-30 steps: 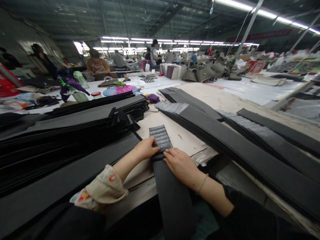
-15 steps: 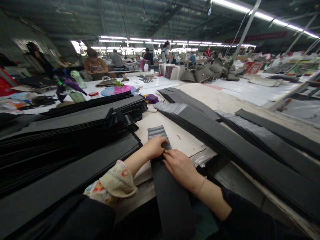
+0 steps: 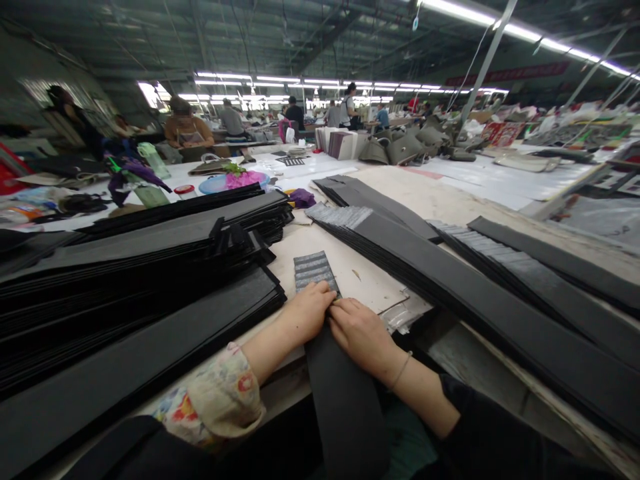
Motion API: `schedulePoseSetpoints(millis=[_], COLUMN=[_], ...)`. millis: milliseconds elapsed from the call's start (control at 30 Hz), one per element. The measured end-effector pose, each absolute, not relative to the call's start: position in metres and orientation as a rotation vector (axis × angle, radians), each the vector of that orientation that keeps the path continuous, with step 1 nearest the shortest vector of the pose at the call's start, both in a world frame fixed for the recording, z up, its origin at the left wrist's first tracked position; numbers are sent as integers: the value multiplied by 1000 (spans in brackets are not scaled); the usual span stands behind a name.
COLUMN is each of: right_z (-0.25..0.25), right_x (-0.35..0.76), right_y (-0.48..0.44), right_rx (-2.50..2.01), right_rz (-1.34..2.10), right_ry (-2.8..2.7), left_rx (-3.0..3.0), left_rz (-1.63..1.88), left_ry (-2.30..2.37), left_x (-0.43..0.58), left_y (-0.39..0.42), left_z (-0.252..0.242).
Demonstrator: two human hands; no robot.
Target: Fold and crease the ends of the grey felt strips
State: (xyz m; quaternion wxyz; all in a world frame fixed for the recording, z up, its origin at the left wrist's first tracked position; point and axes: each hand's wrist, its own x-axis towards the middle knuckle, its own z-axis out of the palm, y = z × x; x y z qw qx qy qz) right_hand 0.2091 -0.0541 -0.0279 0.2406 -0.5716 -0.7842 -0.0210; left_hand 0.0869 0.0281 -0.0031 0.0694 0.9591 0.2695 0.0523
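Note:
A long dark grey strip of sheet material runs from my lap up onto the pale board. Its far end carries several lighter grey bands across it. My left hand lies over the strip just below these bands, fingers curled and pressed together at its right edge. Close against it, my right hand grips the same strip from the right side, thumb and fingertips nearly touching my left fingers. What lies under the fingertips is hidden.
Stacks of black strips fill the left side. To the right lie fanned stacks of dark grey strips with light ends. Beyond are a blue basin, a purple cloth and grey bags. Several people work farther back.
My left hand has slid a little towards me along the strip, uncovering more of the light bands. My right hand stays nearly where it was.

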Motion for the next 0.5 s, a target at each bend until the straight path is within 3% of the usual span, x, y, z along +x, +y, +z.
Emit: schedulePoseSetpoints(millis=[200,500], right_z=[-36,-28], right_x=[223,222], right_y=[-41,-36], right_rx=[-1566,-1693], right_rz=[-21,-105], right_ry=[-1942,-2177], left_rx=[2870,2875], left_rz=[175,224], left_ry=[807,845], left_x=[81,81], left_y=[26,26], left_z=[-8,-15])
